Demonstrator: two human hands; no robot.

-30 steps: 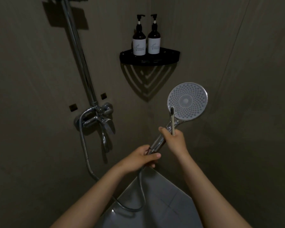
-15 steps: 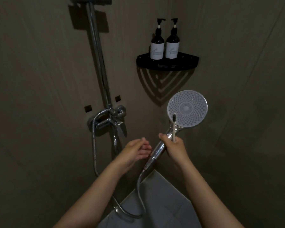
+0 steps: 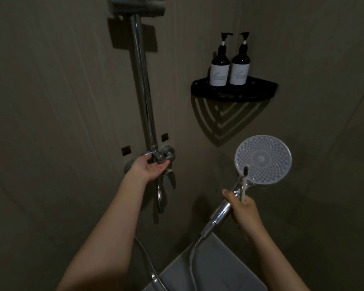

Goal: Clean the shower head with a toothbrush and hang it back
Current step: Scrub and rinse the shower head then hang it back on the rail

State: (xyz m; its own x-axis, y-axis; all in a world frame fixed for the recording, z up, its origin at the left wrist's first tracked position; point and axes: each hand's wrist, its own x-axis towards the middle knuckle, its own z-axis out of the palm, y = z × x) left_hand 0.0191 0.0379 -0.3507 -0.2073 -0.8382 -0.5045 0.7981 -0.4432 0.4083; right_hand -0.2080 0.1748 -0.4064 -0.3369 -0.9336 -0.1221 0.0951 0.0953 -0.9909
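- Since the earlier frames the left hand [image 3: 150, 168] has let go of the handle and gone up to the wall fitting. The right hand [image 3: 243, 208] alone carries the round chrome shower head with a pale grey nozzle face [image 3: 263, 159].
- Left fingers lie straight and relaxed, palm up, and grip nothing. Their tips sit just under the chrome mixer valve [image 3: 166, 154], and the thumb is at the joint to its left. I cannot tell whether skin meets metal.
- Just below these fingertips hangs the flat chrome lever [image 3: 170, 179].
- Above the left thumb the chrome riser rail [image 3: 143, 91] climbs the wall to a chrome bracket [image 3: 137, 5] at the top edge of the view.
- Two small dark square holes [image 3: 126, 150] sit in the wall, one on either side of the rail and just above the left hand.
- Right fingers are curled tight round the shower head's chrome handle. The same grip clamps the cream-handled toothbrush with dark bristles [image 3: 243, 190] against it.
- Rising upright out of the right fist, the toothbrush has its bristles over the lower left rim of the nozzle face, which is turned toward the camera. Contact there is unclear.
- Below the right palm, the handle runs down into the ribbed metal hose [image 3: 192, 259], which drops past a pale grey slab [image 3: 208, 269] at the bottom.
- Well above the right fingers, a black corner shelf [image 3: 261, 95] is fixed where the walls meet. Two dark pump bottles with white labels [image 3: 219, 66] stand upright on it, side by side.
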